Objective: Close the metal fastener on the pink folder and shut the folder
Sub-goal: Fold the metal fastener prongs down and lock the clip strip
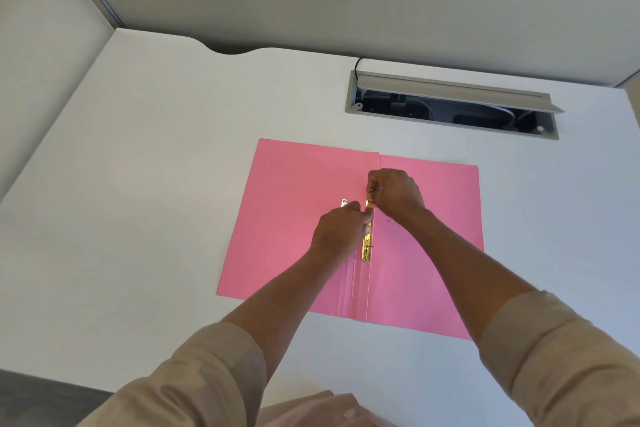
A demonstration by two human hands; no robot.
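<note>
A pink folder (287,218) lies open and flat on the white desk, spine running away from me. A gold metal fastener bar (367,246) sits along the spine, its near end free. My left hand (339,232) rests on the left leaf, thumb and fingertips pressing the bar's upper part. My right hand (394,194) is curled over the bar's far end, pinching a thin metal prong there. A small silver metal piece (344,202) lies on the left leaf just beyond my left fingers.
The white desk (156,184) reaches left and toward me. An open grey cable hatch (450,104) with wires inside lies behind the folder. A grey partition wall stands at the back. Beige sleeves cover my forearms.
</note>
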